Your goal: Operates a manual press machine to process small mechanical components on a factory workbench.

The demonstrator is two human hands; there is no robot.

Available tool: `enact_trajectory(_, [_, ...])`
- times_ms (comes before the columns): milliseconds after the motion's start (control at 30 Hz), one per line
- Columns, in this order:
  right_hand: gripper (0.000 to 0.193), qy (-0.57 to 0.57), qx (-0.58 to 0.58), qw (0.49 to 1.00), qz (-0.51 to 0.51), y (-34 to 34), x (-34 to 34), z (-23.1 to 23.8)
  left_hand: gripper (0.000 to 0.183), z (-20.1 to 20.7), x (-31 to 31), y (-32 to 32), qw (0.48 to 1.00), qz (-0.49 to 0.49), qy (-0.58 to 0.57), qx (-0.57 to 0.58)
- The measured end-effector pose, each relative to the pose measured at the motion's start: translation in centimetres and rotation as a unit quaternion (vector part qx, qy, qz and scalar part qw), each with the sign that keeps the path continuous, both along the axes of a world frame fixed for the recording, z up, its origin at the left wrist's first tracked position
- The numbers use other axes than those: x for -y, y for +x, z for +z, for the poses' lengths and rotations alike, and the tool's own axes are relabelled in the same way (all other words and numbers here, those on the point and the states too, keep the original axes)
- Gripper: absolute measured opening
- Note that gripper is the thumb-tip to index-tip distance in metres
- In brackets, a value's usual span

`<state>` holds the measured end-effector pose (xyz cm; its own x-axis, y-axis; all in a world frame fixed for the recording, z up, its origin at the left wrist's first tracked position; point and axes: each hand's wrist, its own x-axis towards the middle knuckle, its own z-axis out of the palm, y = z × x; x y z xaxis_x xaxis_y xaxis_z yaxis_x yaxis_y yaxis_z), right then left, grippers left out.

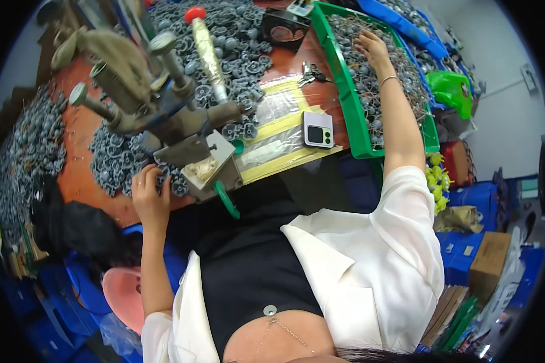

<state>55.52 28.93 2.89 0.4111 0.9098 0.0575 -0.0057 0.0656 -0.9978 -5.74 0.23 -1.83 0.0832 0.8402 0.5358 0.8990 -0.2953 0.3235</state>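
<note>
My left hand [150,192] rests at the table's near edge, against a heap of grey plastic parts [112,158]. Its fingers are bent, with the thumb apart, and nothing shows between them. Just to its right stands a metal bench press [184,124] with a red-knobbed lever [207,51] wrapped in pale tape. A green strip [226,201] hangs from the small block at its base. My right hand [373,51] reaches far out over a green crate [358,130] full of small grey ball-shaped pieces [369,100] with thin wires. Its fingers are spread over the pieces.
Bigger heaps of grey parts lie at the far left [33,142] and behind the press. A folding phone [318,129] and keys [309,74] lie beside the crate. A small black fan [283,29] stands farther back. A pink basin [122,296] is below my left arm.
</note>
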Motion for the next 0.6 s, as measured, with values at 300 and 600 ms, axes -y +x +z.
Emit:
enact_trajectory(300, [0.016, 0.241, 0.312, 0.915, -0.083, 3.6, 7.3, 7.9, 0.038, 0.6, 0.2, -1.1, 0.976, 0.031, -0.005, 0.218])
enact_trajectory(600, [0.022, 0.015, 0.637, 0.770, 0.008, 3.6, 11.4, 15.8, 0.036, 1.9, 1.6, 1.8, 0.768, -0.088, -0.272, 0.573])
